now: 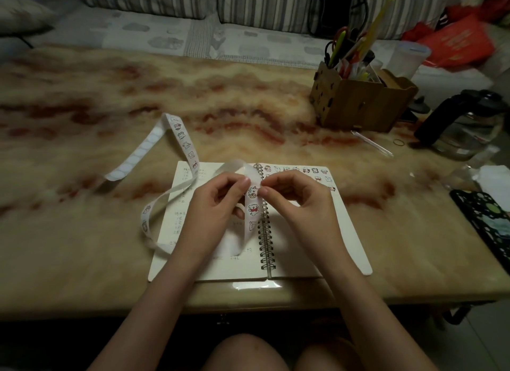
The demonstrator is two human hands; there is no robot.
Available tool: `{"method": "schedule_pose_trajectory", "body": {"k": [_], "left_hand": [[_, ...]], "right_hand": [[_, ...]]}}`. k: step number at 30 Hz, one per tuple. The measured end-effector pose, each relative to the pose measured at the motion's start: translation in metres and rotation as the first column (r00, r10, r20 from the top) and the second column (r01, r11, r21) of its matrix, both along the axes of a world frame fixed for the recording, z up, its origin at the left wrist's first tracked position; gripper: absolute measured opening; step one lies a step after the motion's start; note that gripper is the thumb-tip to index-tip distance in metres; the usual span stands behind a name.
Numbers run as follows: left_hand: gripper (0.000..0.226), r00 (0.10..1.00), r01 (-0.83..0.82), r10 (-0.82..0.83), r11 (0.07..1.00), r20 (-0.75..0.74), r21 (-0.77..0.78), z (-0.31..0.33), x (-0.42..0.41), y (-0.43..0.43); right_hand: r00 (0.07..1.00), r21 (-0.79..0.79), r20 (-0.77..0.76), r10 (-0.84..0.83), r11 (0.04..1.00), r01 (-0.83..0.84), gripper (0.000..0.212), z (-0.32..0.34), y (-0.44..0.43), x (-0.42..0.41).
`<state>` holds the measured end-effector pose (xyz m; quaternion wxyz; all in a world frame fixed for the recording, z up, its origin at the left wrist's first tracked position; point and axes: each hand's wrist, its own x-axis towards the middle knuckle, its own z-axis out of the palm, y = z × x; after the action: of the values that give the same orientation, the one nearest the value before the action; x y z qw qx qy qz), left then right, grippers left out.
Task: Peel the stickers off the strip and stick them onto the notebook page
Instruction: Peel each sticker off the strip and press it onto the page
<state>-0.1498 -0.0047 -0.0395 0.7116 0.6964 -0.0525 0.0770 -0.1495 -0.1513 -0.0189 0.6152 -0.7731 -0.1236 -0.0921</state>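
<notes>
Notebook (350,232) lies open and flat, its lower edge just inside the table's (82,246) near edge, the spiral running toward the person. Marble surface shows wide to the left and beyond the notebook, where only the strip's (252,213) loops lie. The right side is tighter: a box (358,105) of pens stands far right, a kettle (463,127) sits beside it at the table's right edge, and a patterned case (485,218) lies near the right corner, well apart from the notebook.

The strip runs from the left tabletop across the left page and rises between both hands, just left of the spiral. Left hand (218,202) is held above the left page, fingers curled, gripping the strip with the thumb on top. Right hand (292,196) is held above the right page, thumb and forefinger pinching a sticker (252,191) at the strip's edge. Stickers (298,169) already line the top of the right page.
</notes>
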Motion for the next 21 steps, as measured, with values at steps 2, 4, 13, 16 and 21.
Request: {"method": "schedule_pose_trajectory", "body": {"k": [2,4,13,16,21], "left_hand": [[0.014,1.0,-0.014,0.014,0.999,-0.01,-0.039,-0.0026,-0.0024,-0.0009],[0.013,1.0,-0.03,0.03,0.997,-0.003,-0.074,-0.0033,-0.0043,-0.0028],[0.017,0.998,-0.054,0.05,0.994,-0.039,-0.095,-0.0061,-0.0087,-0.004],[0.016,0.998,-0.05,0.046,0.993,-0.04,-0.11,-0.0065,-0.0096,-0.0036],[0.013,0.998,-0.057,0.054,0.989,-0.03,-0.135,-0.0062,-0.0105,-0.0038]], "right_hand": [[1.0,0.008,-0.01,0.009,1.0,-0.009,0.01,-0.0014,0.0018,-0.0003],[1.0,0.015,-0.01,0.01,1.0,-0.01,0.01,-0.0018,0.0026,-0.0012],[1.0,-0.02,-0.011,-0.009,1.0,0.009,0.009,-0.0059,0.0033,-0.0025],[1.0,-0.023,-0.016,-0.007,1.0,0.006,0.008,-0.0067,0.003,-0.0025],[1.0,-0.027,-0.026,0.007,1.0,-0.008,0.007,-0.0072,0.0034,-0.0017]]}}
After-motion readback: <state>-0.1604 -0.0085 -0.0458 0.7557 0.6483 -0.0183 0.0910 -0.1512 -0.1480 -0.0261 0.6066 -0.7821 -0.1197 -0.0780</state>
